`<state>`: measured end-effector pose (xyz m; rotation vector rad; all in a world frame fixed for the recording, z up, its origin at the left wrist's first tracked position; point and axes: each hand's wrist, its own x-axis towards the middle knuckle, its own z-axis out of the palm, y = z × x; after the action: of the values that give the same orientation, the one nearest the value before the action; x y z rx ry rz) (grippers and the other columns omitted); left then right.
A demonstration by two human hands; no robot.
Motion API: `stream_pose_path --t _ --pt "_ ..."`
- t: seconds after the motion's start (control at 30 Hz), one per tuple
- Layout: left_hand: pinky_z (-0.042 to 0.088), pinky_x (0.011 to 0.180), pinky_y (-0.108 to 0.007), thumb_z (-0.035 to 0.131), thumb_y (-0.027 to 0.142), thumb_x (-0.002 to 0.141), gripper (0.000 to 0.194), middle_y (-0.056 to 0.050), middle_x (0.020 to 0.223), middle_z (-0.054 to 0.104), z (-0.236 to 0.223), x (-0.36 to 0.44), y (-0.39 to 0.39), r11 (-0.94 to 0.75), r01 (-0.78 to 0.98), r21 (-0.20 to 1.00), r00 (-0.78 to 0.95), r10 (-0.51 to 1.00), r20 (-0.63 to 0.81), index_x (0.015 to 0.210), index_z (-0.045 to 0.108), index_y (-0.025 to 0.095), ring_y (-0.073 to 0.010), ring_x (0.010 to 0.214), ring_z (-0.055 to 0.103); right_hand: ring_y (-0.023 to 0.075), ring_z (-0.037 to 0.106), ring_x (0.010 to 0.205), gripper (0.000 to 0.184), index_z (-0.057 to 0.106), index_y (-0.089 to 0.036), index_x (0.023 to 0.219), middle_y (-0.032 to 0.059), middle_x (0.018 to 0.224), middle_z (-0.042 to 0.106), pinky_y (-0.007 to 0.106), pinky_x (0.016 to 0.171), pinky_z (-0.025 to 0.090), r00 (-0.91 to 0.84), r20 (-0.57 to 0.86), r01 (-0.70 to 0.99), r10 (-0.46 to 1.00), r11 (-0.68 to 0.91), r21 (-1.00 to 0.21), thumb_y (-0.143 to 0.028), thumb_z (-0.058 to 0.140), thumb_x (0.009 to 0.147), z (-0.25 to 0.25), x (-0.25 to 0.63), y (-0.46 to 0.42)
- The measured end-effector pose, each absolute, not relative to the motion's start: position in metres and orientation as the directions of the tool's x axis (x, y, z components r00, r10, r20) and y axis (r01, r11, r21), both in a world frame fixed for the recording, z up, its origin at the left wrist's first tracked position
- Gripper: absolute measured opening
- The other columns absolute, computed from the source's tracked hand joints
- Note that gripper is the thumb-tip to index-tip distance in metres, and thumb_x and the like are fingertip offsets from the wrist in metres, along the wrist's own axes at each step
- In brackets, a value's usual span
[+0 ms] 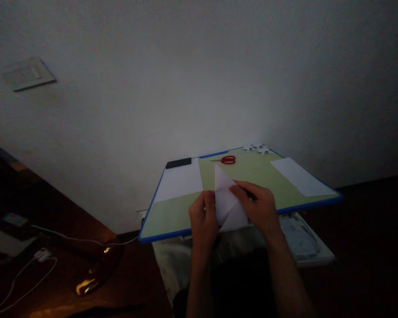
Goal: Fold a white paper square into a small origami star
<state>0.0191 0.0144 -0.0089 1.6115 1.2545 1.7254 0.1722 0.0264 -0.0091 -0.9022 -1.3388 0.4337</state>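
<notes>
A folded sheet of white paper (226,194) is held up over the near edge of the table, one pointed corner upward and a flap crossing its lower part. My left hand (204,212) pinches its left edge between thumb and fingers. On the right side, my right hand (259,205) grips the paper with the thumb on its face; the other fingers are partly hidden behind. Beyond the paper lie scissors (228,160) with red handles, blades pointing left.
The green tabletop (172,221) has a blue rim. White sheets lie left (182,181) and right (301,176). A dark flat block (178,163) rests at the back left, several white paper cut-outs (258,148) at the back right. An open drawer (301,238) juts out below; cables (82,240) trail left.
</notes>
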Motion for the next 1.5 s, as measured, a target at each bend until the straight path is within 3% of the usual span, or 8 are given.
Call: stream_pose_path --t 0.13,0.27,0.43,0.6,0.83,1.17,1.33,1.5 --pt "0.031 0.049 -0.025 0.056 0.065 0.099 0.058 0.001 0.056 0.053 -0.009 0.018 0.018 -0.45 0.307 0.839 -0.246 0.814 0.526 0.063 0.053 0.02 -0.0135 0.053 0.047 0.0243 0.08 0.082 0.017 0.087 -0.028 0.097 0.0039 0.098 0.087 0.036 0.078 0.063 0.064 0.69 0.233 0.721 0.662 -0.713 -0.037 0.073 0.094 -0.01 0.166 0.026" --pt "0.03 0.048 -0.023 0.06 0.059 0.098 0.045 0.004 0.055 0.053 -0.012 0.015 0.019 -0.44 0.324 0.838 -0.266 0.807 0.527 0.073 0.058 0.021 -0.0129 0.05 0.047 0.0258 0.081 0.089 0.018 0.086 -0.029 0.104 0.0038 0.103 0.086 0.038 0.084 0.064 0.004 0.695 0.235 0.719 0.675 -0.7 -0.037 0.073 0.096 -0.01 0.162 0.026" --pt "0.028 0.042 -0.022 0.062 0.062 0.097 0.041 0.005 0.05 0.053 -0.012 0.019 0.016 -0.424 0.208 0.882 -0.282 0.837 0.469 0.087 0.06 0.022 -0.0122 0.042 0.045 0.0252 0.082 0.089 0.018 0.085 -0.03 0.108 0.0033 0.105 0.086 0.038 0.085 0.065 -0.016 0.704 0.235 0.71 0.687 -0.687 -0.036 0.071 0.098 -0.009 0.16 0.025" --pt "0.026 0.039 -0.02 0.061 0.067 0.095 0.046 0.007 0.05 0.051 -0.011 0.019 0.015 -0.41 0.138 0.902 -0.29 0.853 0.433 0.089 0.058 0.022 -0.0109 0.039 0.041 0.024 0.081 0.085 0.016 0.085 -0.029 0.105 0.003 0.099 0.087 0.036 0.081 0.064 -0.043 0.711 0.236 0.702 0.698 -0.676 -0.035 0.071 0.098 -0.008 0.16 0.024" --pt "0.038 0.05 -0.02 0.061 0.059 0.099 0.045 0.002 0.065 0.059 -0.01 0.011 0.018 -0.509 0.222 0.831 -0.268 0.788 0.554 0.079 0.059 0.02 -0.0125 0.057 0.053 0.0224 0.081 0.085 0.017 0.085 -0.027 0.105 0.0028 0.099 0.086 0.032 0.079 0.062 -0.151 0.674 0.242 0.723 0.689 -0.684 -0.036 0.071 0.099 -0.01 0.163 0.026" --pt "0.025 0.041 -0.019 0.067 0.065 0.094 0.046 0.008 0.054 0.044 -0.004 0.011 0.014 -0.455 0.087 0.886 -0.422 0.789 0.447 0.086 0.059 0.02 -0.0092 0.045 0.037 0.0213 0.08 0.084 0.018 0.085 -0.022 0.105 0.0046 0.099 0.086 0.029 0.074 0.06 -0.251 0.641 0.23 0.726 0.688 -0.689 -0.033 0.073 0.098 -0.013 0.166 0.026" --pt "0.029 0.045 -0.019 0.062 0.053 0.101 0.036 0.005 0.06 0.05 -0.004 0.011 0.015 -0.477 0.224 0.85 -0.455 0.72 0.524 0.089 0.058 0.02 -0.0101 0.051 0.044 0.0191 0.078 0.081 0.016 0.084 -0.022 0.105 0.0033 0.096 0.086 0.028 0.075 0.057 -0.276 0.648 0.252 0.71 0.704 -0.664 -0.031 0.072 0.099 -0.011 0.16 0.024" --pt "0.029 0.044 -0.02 0.056 0.05 0.104 0.031 0.006 0.061 0.05 -0.009 0.011 0.015 -0.417 0.289 0.862 -0.507 0.697 0.508 0.094 0.058 0.021 -0.0107 0.05 0.043 0.0195 0.079 0.083 0.016 0.083 -0.02 0.104 0.0048 0.097 0.085 0.029 0.077 0.056 -0.292 0.664 0.274 0.688 0.726 -0.631 -0.031 0.072 0.1 -0.012 0.153 0.023"
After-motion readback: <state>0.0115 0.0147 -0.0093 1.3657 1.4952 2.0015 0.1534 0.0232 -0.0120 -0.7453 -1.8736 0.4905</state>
